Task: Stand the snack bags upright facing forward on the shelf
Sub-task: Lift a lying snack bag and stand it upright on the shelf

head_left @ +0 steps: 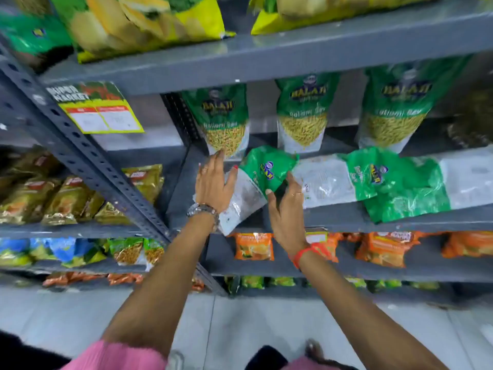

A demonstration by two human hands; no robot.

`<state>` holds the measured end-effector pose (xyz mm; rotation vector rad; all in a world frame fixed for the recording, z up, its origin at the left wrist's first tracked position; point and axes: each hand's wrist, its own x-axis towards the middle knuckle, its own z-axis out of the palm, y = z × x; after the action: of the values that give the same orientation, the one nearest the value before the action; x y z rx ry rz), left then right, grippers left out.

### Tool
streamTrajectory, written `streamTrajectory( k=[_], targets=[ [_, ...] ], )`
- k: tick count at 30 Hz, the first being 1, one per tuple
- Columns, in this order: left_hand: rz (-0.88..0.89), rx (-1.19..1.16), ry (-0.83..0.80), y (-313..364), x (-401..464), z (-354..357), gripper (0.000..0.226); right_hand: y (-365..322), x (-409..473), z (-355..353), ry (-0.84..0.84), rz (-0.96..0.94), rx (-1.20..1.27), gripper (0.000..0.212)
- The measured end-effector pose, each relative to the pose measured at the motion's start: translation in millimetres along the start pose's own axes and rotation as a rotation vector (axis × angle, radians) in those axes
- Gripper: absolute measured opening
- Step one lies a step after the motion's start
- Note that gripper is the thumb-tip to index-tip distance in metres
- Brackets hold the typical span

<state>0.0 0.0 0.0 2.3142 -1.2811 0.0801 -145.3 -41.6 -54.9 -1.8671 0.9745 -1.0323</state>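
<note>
Three green-and-clear snack bags stand upright at the back of the grey shelf (346,222): the left bag (224,118), the middle bag (304,113) and the right bag (394,110), fronts forward. A tilted bag (264,172) lies at the shelf's front left, its lower end hanging over the edge. My left hand (213,182) presses flat on that bag's left side, its fingertips touching the left upright bag. My right hand (286,209) grips the tilted bag's right side from below. More bags lie flat to the right: one (325,180) and another (405,182).
A perforated grey upright post (88,161) runs diagonally at the left, with a yellow price tag (98,110) beside it. Yellow-green bags (144,22) sit on the shelf above. Orange packets (253,245) fill the shelf below. Gold packets (66,198) fill the neighbouring rack.
</note>
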Motion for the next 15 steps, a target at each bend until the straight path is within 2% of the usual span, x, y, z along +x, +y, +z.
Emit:
streamTrajectory(
  k=[3,5,6,10,15],
  targets=[
    [-0.313,0.003,-0.219,-17.9,26.5,9.4,0.04,8.6,7.3,20.1,-0.011,0.375,0.35,0.048],
    [-0.419,-0.109,-0.351,-28.0,44.3,13.0,0.039,14.3,13.7,33.4,-0.016,0.677,0.566,0.039],
    [-0.454,-0.179,-0.393,-31.3,52.4,15.3,0.04,18.5,17.0,37.9,-0.006,0.76,0.617,0.034],
    [-0.581,-0.355,-0.502,-42.0,84.5,20.6,0.04,29.9,35.3,53.0,0.137,0.83,0.582,0.012],
    [-0.713,-0.706,-0.587,-66.8,101.0,36.4,0.031,41.1,41.0,66.4,0.224,0.866,0.447,0.015]
  ],
)
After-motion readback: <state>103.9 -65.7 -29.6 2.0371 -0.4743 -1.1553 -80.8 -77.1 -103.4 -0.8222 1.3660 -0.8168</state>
